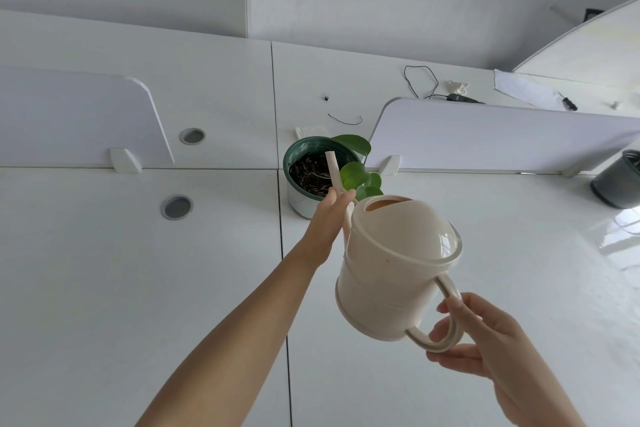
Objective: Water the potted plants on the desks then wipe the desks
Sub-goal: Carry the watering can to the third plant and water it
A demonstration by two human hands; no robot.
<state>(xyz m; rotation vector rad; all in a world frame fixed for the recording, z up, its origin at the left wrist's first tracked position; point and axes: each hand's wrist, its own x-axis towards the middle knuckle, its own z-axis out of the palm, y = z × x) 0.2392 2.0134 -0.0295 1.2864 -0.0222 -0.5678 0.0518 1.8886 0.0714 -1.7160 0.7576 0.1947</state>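
Observation:
A cream watering can (391,267) hangs tilted over the white desk (104,270). My right hand (485,343) grips its looped handle at the lower right. My left hand (329,218) holds the can's thin spout, whose tip reaches over the soil of a potted plant (311,177). The pot is dark green inside and pale outside, with a few round green leaves on its right side. It stands at the desk's back edge, between two dividers. No water stream is visible.
White divider panels stand at the left (76,118) and right (502,139). Two round cable grommets (177,207) lie left of the plant. A dark grey pot (620,180) sits at the far right. Black cables (420,80) lie on the far desk.

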